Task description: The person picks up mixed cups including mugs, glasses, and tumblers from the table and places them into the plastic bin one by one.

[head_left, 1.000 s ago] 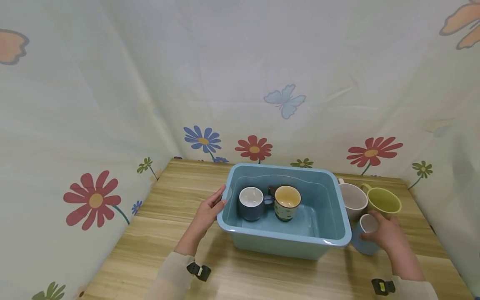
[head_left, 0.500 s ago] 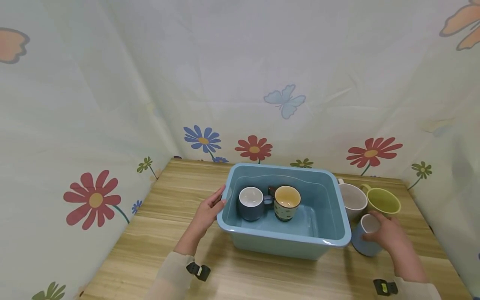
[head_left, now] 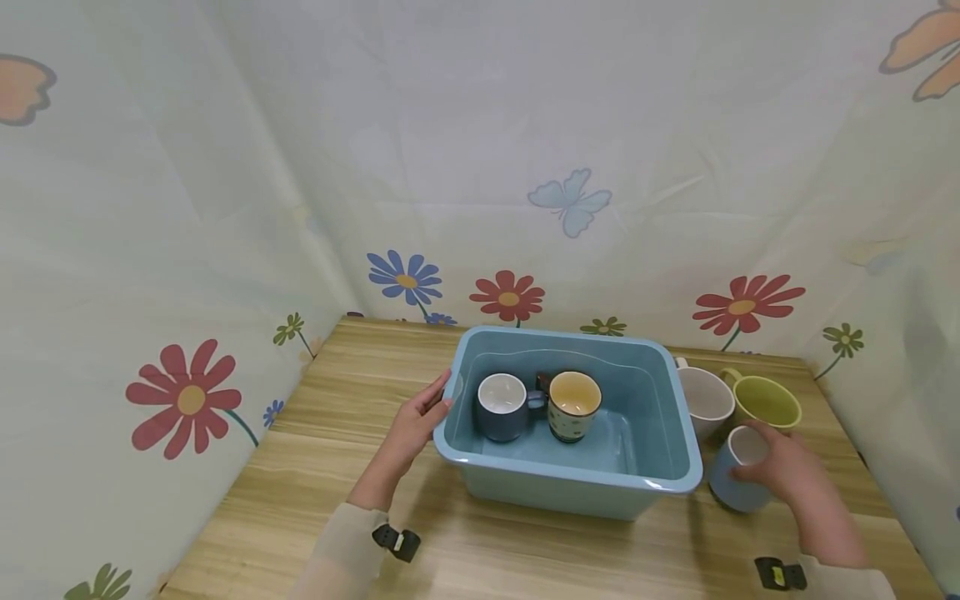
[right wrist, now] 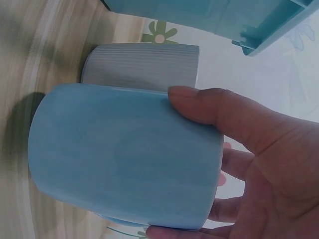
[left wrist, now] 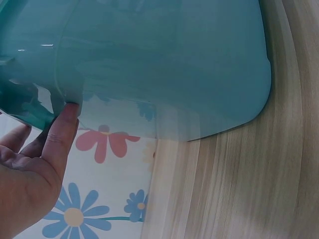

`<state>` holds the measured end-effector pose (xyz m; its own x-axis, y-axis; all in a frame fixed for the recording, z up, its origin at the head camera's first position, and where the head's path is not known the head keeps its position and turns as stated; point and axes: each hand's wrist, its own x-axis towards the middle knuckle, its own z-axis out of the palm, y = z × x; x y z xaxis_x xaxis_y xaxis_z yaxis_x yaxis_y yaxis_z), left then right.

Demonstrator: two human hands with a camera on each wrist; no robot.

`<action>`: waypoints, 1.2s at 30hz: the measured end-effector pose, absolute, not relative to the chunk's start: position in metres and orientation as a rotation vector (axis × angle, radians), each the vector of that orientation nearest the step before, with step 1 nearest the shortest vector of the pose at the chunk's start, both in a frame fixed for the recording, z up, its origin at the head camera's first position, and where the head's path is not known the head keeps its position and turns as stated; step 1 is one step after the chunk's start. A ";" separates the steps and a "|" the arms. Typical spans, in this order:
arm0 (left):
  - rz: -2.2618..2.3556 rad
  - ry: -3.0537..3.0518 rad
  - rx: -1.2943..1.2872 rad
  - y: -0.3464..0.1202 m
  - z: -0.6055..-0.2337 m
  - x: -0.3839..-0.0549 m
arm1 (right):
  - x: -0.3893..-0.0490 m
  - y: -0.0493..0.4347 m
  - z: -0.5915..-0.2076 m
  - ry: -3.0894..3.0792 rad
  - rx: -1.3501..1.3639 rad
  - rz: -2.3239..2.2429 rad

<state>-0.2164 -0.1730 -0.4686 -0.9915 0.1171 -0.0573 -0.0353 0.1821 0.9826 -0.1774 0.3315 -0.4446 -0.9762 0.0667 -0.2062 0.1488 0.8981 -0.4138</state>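
In the head view my left hand point(head_left: 416, 422) rests at the left side of a light blue plastic tub point(head_left: 555, 479), its fingers fairly straight. The left wrist view shows a fingertip point(left wrist: 71, 110) against the tub's outer wall, just under the rim. To the right of the tub, my right hand point(head_left: 787, 467) grips a light blue mug point(head_left: 727, 479) near its top. The right wrist view has the thumb point(right wrist: 194, 102) on the mug's near side and the other fingers around the far side of its rim. The mug is tilted slightly in the head view.
Inside the tub stand a dark blue mug point(head_left: 498, 422) with a white interior and a patterned mug point(head_left: 570, 422) with a yellow interior. A greyish-white mug point(head_left: 705, 396) and a green mug point(head_left: 767, 404) stand behind the held mug. Flowered cloth point(head_left: 450, 167) surrounds the wooden table point(head_left: 360, 358).
The right hand and the light blue mug have shifted slightly to the right, away from the tub. My left hand and the tub have stayed in place.
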 end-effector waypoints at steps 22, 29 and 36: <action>1.933 2.330 0.096 -0.173 -0.468 -0.215 | -0.174 0.327 -0.423 2.862 0.116 -0.619; 1.938 2.330 0.095 -0.173 -0.469 -0.215 | -0.175 0.326 -0.417 2.802 0.136 -0.615; 1.932 2.322 0.114 -0.174 -0.468 -0.215 | -0.176 0.327 -0.409 2.812 0.130 -0.601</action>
